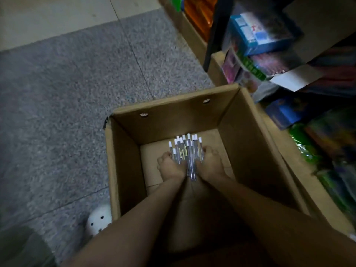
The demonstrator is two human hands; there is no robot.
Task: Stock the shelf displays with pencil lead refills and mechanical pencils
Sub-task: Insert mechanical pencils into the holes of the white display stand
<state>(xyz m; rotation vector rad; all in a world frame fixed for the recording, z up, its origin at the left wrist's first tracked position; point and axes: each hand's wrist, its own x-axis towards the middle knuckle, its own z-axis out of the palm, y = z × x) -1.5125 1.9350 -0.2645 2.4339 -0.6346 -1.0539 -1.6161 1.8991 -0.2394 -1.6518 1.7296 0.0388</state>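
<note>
lead refill tubes [185, 153] bunched low inside cardboard box [238, 132], white caps up; left hand [170, 166] and right hand [210, 165] cupped round the bundle from both sides; best lifted squeezed evenly, kept upright, clear of box walls toward shelf [273, 54]

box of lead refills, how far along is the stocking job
Early stage. In hand: left hand and right hand together hold a bundle of clear tubes with white caps low inside the cardboard box. Nothing shows them shelved yet. Left: lift the bundle out and place it on the shelves at right.
</note>
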